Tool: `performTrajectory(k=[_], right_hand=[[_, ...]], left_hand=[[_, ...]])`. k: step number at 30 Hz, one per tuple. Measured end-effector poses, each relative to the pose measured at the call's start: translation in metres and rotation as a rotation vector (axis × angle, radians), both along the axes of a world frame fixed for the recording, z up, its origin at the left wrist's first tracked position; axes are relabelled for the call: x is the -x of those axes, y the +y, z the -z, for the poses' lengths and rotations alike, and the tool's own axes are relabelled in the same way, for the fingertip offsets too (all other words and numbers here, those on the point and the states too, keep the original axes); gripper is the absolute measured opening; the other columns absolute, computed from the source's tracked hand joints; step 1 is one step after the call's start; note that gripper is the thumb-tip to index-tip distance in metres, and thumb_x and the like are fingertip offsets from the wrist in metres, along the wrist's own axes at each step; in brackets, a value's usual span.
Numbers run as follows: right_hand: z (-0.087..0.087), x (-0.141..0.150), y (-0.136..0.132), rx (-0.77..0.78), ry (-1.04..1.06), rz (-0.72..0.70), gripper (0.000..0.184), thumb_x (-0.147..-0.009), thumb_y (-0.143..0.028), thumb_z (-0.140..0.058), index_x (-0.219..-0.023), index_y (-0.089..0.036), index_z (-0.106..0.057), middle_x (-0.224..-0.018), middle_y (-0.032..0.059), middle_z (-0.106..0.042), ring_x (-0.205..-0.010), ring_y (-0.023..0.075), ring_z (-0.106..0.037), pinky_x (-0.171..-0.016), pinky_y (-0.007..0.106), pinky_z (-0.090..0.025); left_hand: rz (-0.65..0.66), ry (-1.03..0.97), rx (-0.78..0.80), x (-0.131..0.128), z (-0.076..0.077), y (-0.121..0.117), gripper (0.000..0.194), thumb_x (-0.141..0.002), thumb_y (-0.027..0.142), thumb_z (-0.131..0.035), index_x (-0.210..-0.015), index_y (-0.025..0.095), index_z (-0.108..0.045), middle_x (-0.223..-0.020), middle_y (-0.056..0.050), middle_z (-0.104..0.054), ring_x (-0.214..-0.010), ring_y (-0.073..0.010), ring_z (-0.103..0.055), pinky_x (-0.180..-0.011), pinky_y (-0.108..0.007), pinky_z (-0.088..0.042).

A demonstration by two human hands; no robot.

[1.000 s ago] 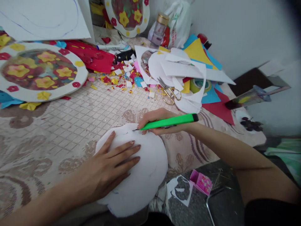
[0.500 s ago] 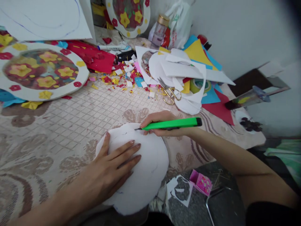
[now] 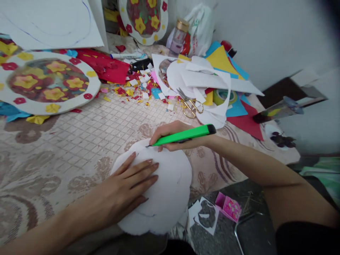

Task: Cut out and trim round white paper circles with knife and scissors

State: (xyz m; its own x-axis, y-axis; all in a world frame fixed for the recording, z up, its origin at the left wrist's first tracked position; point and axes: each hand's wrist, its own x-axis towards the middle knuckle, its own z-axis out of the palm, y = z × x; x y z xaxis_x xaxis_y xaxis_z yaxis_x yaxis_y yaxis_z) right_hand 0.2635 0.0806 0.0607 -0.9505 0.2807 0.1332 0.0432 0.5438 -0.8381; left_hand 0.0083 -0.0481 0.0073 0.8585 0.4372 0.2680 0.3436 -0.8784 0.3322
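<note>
A white foam-like sheet [image 3: 167, 184] with a wavy, scalloped outline and faint pen lines lies at the table's front edge, its lower part reaching past it. My left hand [image 3: 130, 184] rests flat on the sheet with fingers stretched out. Above it, my right hand [image 3: 175, 136] grips a green utility knife [image 3: 183, 135]. The knife's blade tip touches or nearly touches the sheet near its upper edge. Part of the sheet's left side is hidden under my left hand.
Gold-handled scissors [image 3: 191, 106] lie beside white offcuts [image 3: 196, 76] and scattered paper bits [image 3: 143, 86]. A flower-decorated oval frame [image 3: 50, 106] lies at left. Further back stand a gold-capped bottle [image 3: 179, 35] and a plastic bag [image 3: 202, 32]. A pink box [image 3: 230, 207] sits on the floor.
The white sheet has turned slightly under my left hand. My right hand has moved a little to the left and up with the knife, whose blade tip has shifted left along the sheet.
</note>
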Motion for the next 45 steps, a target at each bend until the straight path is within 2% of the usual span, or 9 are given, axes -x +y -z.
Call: performTrajectory(k=[7, 16, 21, 28, 33, 37, 41, 45], right_hand=[[0.005, -0.004, -0.009, 0.032, 0.007, 0.084, 0.026, -0.098, -0.035, -0.057, -0.110, -0.013, -0.063, -0.098, 0.0071, -0.071, -0.089, 0.0143, -0.067, -0.081, 0.026, -0.050], [0.004, -0.019, -0.020, 0.033, -0.003, 0.159, 0.026, -0.097, -0.033, -0.058, -0.112, -0.013, -0.063, -0.101, 0.0086, -0.071, -0.089, 0.0157, -0.069, -0.078, 0.027, -0.053], [0.009, -0.020, -0.027, 0.026, 0.013, 0.227, 0.022, -0.097, -0.030, -0.059, -0.112, -0.014, -0.064, -0.101, 0.0082, -0.072, -0.090, 0.0157, -0.068, -0.078, 0.027, -0.053], [0.019, -0.032, -0.039, 0.136, 0.040, 0.343, 0.023, -0.095, -0.029, -0.064, -0.114, -0.015, -0.065, -0.099, 0.0069, -0.072, -0.089, 0.0144, -0.069, -0.075, 0.025, -0.056], [0.023, -0.040, -0.051, 0.281, 0.028, 0.466, 0.025, -0.098, -0.028, -0.060, -0.119, -0.014, -0.062, -0.095, 0.0066, -0.073, -0.082, 0.0122, -0.071, -0.071, 0.023, -0.059], [0.027, -0.040, -0.061, 0.231, 0.060, 0.518, 0.024, -0.096, -0.023, -0.062, -0.119, -0.015, -0.064, -0.095, 0.0065, -0.075, -0.085, 0.0120, -0.072, -0.074, 0.022, -0.058], [0.031, -0.040, -0.067, 0.270, 0.158, 0.589, 0.025, -0.097, -0.022, -0.061, -0.121, -0.017, -0.063, -0.098, 0.0061, -0.075, -0.091, 0.0133, -0.074, -0.080, 0.025, -0.058], [0.030, -0.038, -0.068, 0.243, 0.106, 0.574, 0.025, -0.097, -0.024, -0.060, -0.120, -0.016, -0.063, -0.101, 0.0077, -0.076, -0.096, 0.0149, -0.073, -0.086, 0.028, -0.057]], left_hand=[[-0.045, -0.020, 0.007, -0.002, 0.012, -0.005, 0.042, -0.100, 0.018, -0.052, -0.142, 0.018, -0.054, -0.154, -0.008, -0.051, -0.148, -0.0206, -0.040, -0.128, -0.049, -0.004], [-0.063, -0.043, 0.038, -0.003, 0.006, -0.004, 0.041, -0.098, 0.015, -0.053, -0.139, 0.018, -0.056, -0.150, -0.009, -0.056, -0.145, -0.0207, -0.044, -0.128, -0.049, -0.008], [-0.063, -0.029, 0.038, -0.003, 0.008, -0.005, 0.042, -0.099, 0.015, -0.052, -0.140, 0.019, -0.055, -0.150, -0.009, -0.055, -0.145, -0.0219, -0.044, -0.127, -0.053, -0.009], [-0.060, -0.003, 0.036, -0.002, 0.010, -0.007, 0.042, -0.099, 0.016, -0.051, -0.142, 0.019, -0.054, -0.153, -0.009, -0.053, -0.147, -0.0220, -0.041, -0.127, -0.053, -0.007], [-0.065, -0.004, -0.005, -0.001, 0.011, -0.007, 0.042, -0.099, 0.015, -0.052, -0.141, 0.018, -0.054, -0.153, -0.009, -0.052, -0.147, -0.0218, -0.041, -0.127, -0.053, -0.008], [-0.062, -0.012, -0.024, -0.002, 0.011, -0.007, 0.040, -0.098, 0.016, -0.053, -0.138, 0.018, -0.057, -0.151, -0.010, -0.055, -0.145, -0.0224, -0.044, -0.127, -0.053, -0.008], [-0.088, -0.018, -0.023, -0.006, 0.008, -0.010, 0.039, -0.098, 0.016, -0.053, -0.137, 0.016, -0.057, -0.148, -0.011, -0.058, -0.142, -0.0236, -0.048, -0.127, -0.053, -0.009], [-0.160, -0.018, -0.012, -0.012, 0.008, -0.018, 0.042, -0.099, 0.018, -0.050, -0.141, 0.016, -0.055, -0.150, -0.012, -0.055, -0.141, -0.0261, -0.048, -0.126, -0.056, -0.013]])
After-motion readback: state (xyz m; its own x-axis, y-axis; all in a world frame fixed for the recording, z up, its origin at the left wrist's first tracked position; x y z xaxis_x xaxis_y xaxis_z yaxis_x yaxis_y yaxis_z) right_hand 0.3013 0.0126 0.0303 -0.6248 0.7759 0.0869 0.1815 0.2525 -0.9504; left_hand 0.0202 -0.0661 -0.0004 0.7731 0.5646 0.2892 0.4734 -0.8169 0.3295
